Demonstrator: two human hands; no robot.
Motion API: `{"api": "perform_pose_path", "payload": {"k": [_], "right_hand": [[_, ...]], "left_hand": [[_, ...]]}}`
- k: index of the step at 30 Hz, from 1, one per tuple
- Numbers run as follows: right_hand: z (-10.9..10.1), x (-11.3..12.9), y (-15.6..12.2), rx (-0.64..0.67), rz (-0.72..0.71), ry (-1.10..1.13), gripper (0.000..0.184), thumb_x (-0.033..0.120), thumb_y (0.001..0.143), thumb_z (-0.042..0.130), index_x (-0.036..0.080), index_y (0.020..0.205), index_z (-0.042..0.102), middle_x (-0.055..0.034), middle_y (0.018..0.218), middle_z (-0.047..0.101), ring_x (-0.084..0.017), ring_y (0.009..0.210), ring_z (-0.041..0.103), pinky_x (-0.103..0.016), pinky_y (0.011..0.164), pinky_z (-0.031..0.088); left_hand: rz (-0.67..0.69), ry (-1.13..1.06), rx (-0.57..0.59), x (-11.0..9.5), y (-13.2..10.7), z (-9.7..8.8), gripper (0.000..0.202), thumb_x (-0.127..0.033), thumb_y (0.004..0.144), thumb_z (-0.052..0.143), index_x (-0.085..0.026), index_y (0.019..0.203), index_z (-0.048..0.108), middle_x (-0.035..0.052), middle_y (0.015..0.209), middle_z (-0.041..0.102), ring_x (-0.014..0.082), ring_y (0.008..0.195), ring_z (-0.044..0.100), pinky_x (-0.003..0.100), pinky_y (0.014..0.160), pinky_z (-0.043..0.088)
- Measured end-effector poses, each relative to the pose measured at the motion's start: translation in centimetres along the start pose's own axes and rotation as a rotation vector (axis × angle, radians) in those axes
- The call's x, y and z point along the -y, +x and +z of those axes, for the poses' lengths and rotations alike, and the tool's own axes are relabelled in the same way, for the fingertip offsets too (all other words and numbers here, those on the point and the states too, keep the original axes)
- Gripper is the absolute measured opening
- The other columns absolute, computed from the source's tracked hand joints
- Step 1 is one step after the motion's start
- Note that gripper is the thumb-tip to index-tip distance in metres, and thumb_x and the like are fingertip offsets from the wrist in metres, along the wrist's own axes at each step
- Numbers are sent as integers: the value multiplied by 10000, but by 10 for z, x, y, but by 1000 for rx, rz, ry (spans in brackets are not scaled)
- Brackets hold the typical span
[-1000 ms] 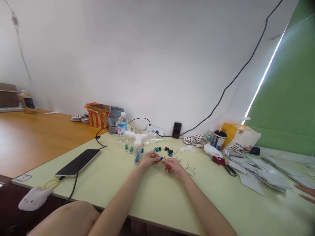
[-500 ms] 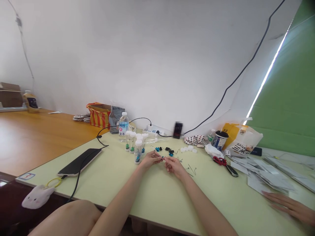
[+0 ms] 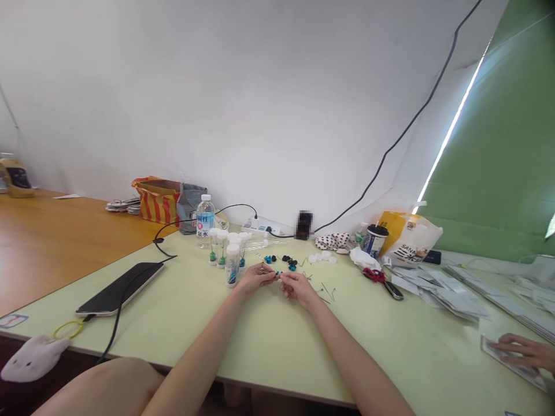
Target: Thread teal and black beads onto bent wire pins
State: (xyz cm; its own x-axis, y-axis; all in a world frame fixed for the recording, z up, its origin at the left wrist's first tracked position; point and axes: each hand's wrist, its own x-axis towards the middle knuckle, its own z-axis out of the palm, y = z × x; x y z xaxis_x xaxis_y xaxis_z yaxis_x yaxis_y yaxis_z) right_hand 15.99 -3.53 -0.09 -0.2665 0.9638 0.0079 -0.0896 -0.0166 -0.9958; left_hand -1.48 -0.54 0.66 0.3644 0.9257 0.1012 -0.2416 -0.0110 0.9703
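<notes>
My left hand (image 3: 256, 279) and my right hand (image 3: 298, 287) meet fingertip to fingertip over the table, both closed in a pinch. Between them is a small blue piece (image 3: 278, 273), mostly covered by the fingers. Left of my hands stand several clear tubes (image 3: 232, 267) with white caps, with green or blue pieces inside. Just beyond the fingers lie small blue pieces (image 3: 292, 267) and black round pieces (image 3: 287, 259). Thin bent metal rods (image 3: 328, 292) are scattered right of my right hand, and loose white caps (image 3: 323, 257) lie behind them.
A water bottle (image 3: 205, 222) and striped bag (image 3: 159, 201) stand at the back left. A phone-like black device (image 3: 121, 289) with a cable lies left. On the right are red-handled scissors (image 3: 374, 275), a cup (image 3: 374, 241), papers (image 3: 446, 292) and another person's hand (image 3: 522, 351).
The view has turned slightly, shifting the scene left. My hands keep their pinch on the small piece. The other person's hand now rests on a flat, pale packet.
</notes>
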Motion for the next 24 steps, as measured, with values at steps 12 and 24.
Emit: {"api": "perform_pose_path", "payload": {"k": [12, 24], "right_hand": [[3, 0, 0, -3, 9, -21, 367, 439, 598, 678, 125, 782, 630, 8, 578, 553, -49, 408, 454, -196, 422, 358], [-1, 1, 0, -35, -3, 60, 476, 419, 621, 664, 198, 1030, 562, 21, 613, 578, -69, 418, 482, -209, 430, 375]], "left_hand": [[12, -40, 4, 5, 4, -5, 315, -275, 541, 762, -137, 760, 582, 41, 722, 666, 169, 731, 640, 319, 775, 475], [-12, -40, 12, 5, 4, -4, 343, -266, 522, 775, -120, 795, 626, 65, 767, 678, 193, 750, 647, 336, 795, 477]]}}
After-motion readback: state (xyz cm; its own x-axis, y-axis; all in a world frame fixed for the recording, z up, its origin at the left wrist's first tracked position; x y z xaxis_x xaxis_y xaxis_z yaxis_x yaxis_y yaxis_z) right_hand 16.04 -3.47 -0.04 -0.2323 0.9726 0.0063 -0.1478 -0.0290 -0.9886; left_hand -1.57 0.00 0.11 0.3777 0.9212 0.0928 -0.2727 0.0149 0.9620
